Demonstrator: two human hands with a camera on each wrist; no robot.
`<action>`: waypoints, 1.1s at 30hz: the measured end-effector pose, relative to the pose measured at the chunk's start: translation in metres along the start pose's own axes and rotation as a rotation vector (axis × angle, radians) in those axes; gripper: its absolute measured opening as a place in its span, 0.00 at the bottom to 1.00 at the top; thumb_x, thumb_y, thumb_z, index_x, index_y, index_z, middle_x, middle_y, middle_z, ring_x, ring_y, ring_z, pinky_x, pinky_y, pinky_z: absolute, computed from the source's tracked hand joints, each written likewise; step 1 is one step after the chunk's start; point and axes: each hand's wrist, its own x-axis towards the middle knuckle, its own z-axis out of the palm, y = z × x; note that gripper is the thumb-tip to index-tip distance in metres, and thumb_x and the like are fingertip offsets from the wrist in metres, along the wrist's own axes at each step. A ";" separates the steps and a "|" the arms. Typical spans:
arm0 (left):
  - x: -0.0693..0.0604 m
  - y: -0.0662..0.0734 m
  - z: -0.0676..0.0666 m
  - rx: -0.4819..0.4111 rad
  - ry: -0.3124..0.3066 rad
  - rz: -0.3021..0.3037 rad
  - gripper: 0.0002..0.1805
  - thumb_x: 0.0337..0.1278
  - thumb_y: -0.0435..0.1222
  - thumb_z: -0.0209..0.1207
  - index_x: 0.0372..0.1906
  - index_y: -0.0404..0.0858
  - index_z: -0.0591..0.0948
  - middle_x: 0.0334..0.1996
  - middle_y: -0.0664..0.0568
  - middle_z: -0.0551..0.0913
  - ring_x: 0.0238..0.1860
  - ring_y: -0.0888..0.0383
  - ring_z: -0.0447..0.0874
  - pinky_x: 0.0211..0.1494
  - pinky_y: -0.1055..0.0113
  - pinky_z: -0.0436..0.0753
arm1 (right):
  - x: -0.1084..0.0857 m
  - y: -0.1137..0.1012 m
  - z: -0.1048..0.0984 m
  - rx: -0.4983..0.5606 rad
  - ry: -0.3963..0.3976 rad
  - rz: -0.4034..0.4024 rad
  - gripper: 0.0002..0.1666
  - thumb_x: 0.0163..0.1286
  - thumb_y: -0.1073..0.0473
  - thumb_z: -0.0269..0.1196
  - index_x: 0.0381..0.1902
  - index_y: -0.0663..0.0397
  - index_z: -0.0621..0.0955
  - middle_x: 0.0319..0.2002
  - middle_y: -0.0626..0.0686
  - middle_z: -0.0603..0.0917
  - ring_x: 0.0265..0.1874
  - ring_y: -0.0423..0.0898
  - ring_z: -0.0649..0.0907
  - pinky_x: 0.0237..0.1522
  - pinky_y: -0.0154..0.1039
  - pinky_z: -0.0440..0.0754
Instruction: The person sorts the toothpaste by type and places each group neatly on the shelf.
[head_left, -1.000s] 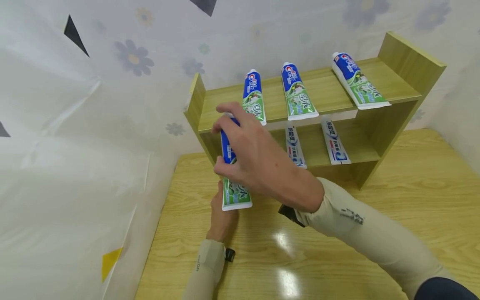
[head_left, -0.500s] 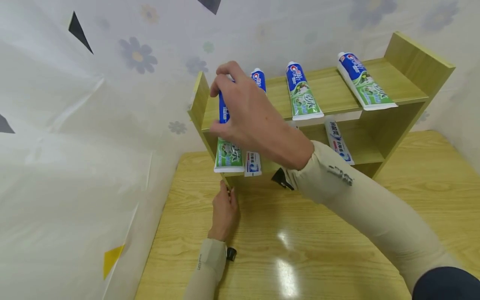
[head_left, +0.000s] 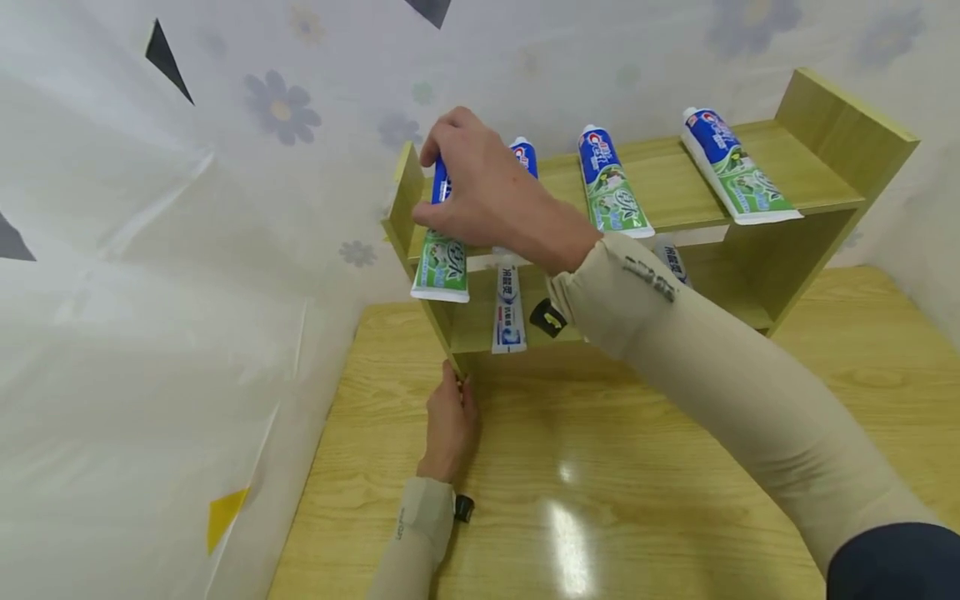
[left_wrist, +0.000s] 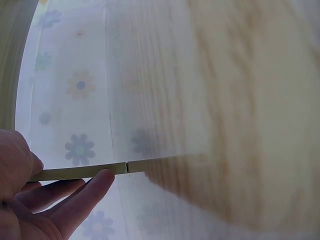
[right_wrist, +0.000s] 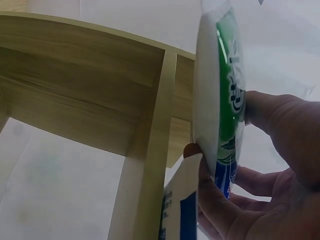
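Observation:
My right hand (head_left: 487, 179) pinches a blue and green toothpaste tube (head_left: 441, 267) at the left end of the wooden shelf's (head_left: 847, 112) upper board. The tube's green end points toward me, and the fingers cover part of its blue end. Seen from the right wrist, the same tube (right_wrist: 215, 100) lies between thumb and fingers. Whether it touches the board cannot be told. Low on the shelf's left side, my left hand (head_left: 450, 425) holds the foot of the side panel; in the left wrist view its fingers (left_wrist: 82, 200) lie along the panel edge (left_wrist: 82, 172).
Matching tubes lie on the upper board: one (head_left: 525, 154) partly behind the right hand, one (head_left: 613, 183) mid-board, one (head_left: 738, 167) farther right. White tubes (head_left: 508, 308) lie on the lower board, partly hidden by the right arm. The shelf stands on a wooden table (head_left: 637, 492) against a flowered wall covering.
My right hand has carried the toothpaste tube up and slightly left, from in front of the shelf to the upper board's left end. The left hand stays by the shelf's lower left corner.

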 end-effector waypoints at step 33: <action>0.002 0.008 -0.005 0.014 -0.101 -0.136 0.10 0.86 0.31 0.52 0.61 0.30 0.74 0.46 0.30 0.89 0.46 0.40 0.94 0.42 0.49 0.93 | 0.063 0.009 0.012 -0.152 -0.184 0.113 0.31 0.86 0.49 0.52 0.77 0.62 0.71 0.75 0.60 0.75 0.73 0.52 0.75 0.76 0.45 0.78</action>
